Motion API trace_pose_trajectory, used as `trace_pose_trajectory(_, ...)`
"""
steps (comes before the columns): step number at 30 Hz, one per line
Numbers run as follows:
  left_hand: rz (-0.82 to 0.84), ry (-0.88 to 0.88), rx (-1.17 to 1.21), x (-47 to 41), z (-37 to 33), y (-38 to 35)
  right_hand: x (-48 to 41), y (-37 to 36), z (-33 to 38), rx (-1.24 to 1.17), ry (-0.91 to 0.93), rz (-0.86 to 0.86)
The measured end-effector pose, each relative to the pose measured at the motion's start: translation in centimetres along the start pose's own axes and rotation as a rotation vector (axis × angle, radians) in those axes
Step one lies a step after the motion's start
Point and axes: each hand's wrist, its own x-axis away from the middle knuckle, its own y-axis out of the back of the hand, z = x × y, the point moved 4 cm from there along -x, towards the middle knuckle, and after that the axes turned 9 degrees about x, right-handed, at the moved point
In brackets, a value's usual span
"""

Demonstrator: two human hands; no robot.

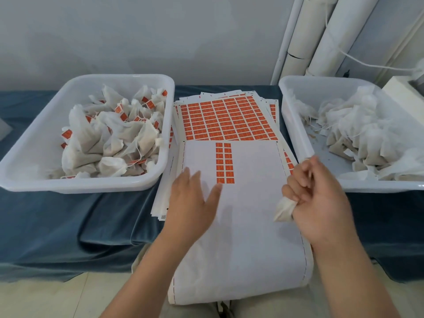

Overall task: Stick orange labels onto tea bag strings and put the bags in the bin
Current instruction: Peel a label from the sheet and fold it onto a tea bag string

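- Right hand [319, 198]: clutching tea bag [283, 208], near right of label sheet [241, 214]
- Left hand [192, 198]: flat, fingers spread, on sheet nearside of orange labels [226, 162]
- Step: bag in hand, unlabelled; next likely peeling one label

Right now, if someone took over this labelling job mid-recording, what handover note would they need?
Left hand: open, over the top label sheet, just below its two columns of orange labels.
Right hand: grips one tea bag; no label visible on it.
Done: labelled bags lie in the left bin.
Left: label the held bag, bin it, then the unlabelled bags in the right bin.
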Motion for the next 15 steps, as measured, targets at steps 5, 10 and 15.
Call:
trace_pose_trajectory(5,-0.136,0.076,0.292,-2.9,1.4,1.1,-1.5,-2.9,-3.5,0.704,-0.04,-0.109)
trace_pose_trajectory(10,-0.276,0.127,0.391,-3.6,1.5,2.0,-2.8,-5.2,-6.9,0.888,0.055,-0.033)
trace_pose_trajectory(15,-0.05,0.27,0.439,-4.4,2.3,2.0,-2.5,-5.4,-8.0,1.044,0.134,-0.034)
